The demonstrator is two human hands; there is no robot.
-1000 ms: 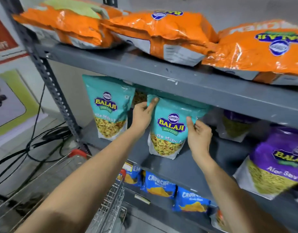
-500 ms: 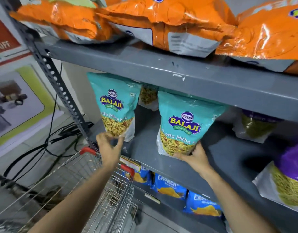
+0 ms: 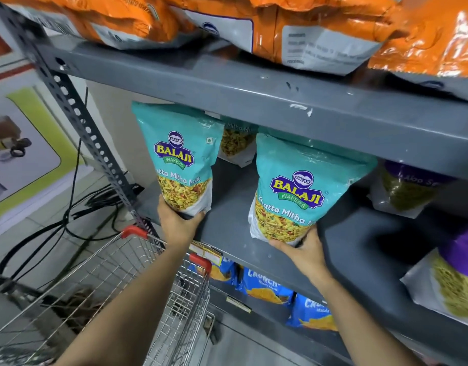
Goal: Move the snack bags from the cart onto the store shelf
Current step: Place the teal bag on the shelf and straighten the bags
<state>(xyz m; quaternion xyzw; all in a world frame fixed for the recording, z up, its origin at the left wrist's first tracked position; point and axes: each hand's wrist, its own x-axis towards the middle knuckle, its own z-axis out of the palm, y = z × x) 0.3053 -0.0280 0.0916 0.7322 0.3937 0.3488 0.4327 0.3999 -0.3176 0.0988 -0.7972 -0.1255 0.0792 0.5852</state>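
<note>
Two teal Balaji snack bags stand upright on the grey middle shelf (image 3: 227,231). My left hand (image 3: 178,224) grips the bottom of the left teal bag (image 3: 177,157) near the shelf's left post. My right hand (image 3: 302,248) cups the lower edge of the right teal bag (image 3: 298,191) at the shelf's front edge. A third teal bag (image 3: 236,143) stands behind and between them. The wire cart (image 3: 116,283) with red corner caps is below my left arm; I see no bags in the part of its basket in view.
Orange bags (image 3: 280,25) lie on the top shelf. Purple bags (image 3: 457,276) stand at the right of the middle shelf, blue bags (image 3: 262,285) on the lower one. A perforated grey post (image 3: 77,112) and black cables (image 3: 77,215) on the floor are at the left.
My left hand rose from above the cart to grip the bottom of the left teal bag. My right hand stays at the base of the right bag. The camera moved closer.
</note>
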